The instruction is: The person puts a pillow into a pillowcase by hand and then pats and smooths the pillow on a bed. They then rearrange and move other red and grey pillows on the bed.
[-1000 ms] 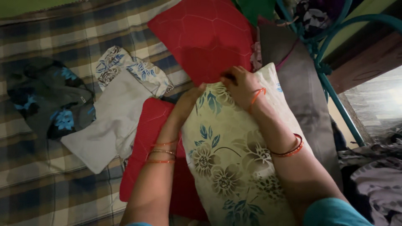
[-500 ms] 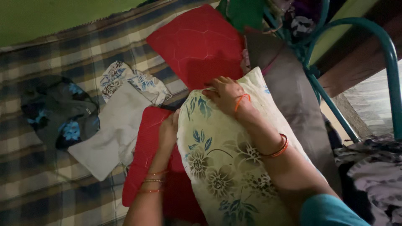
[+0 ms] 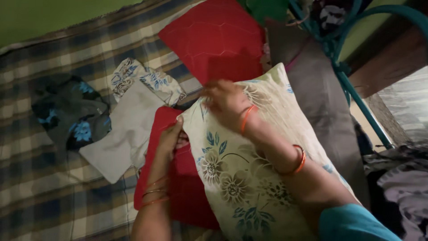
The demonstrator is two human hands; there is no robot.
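A cream pillow (image 3: 249, 178) with a blue and brown flower print lies slanted across a bed. My left hand (image 3: 171, 137) grips its left edge near the top corner. My right hand (image 3: 223, 101), a little blurred, presses on the pillow's top end and pinches the fabric there. Under the pillow lies a flat red cover (image 3: 185, 196). Both my wrists wear orange bangles.
A second red cushion (image 3: 214, 38) lies beyond the pillow. To the left, on the plaid bedsheet (image 3: 40, 178), are a white cloth (image 3: 127, 129), a blue-patterned cloth (image 3: 149, 80) and a dark flowered garment (image 3: 69, 111). A grey cushion (image 3: 321, 102) and a teal metal bed frame (image 3: 356, 98) stand on the right.
My left hand slid down from the pillow's top end to its left edge. My right hand shifted left across the top. The pillow's top corner now spreads wider.
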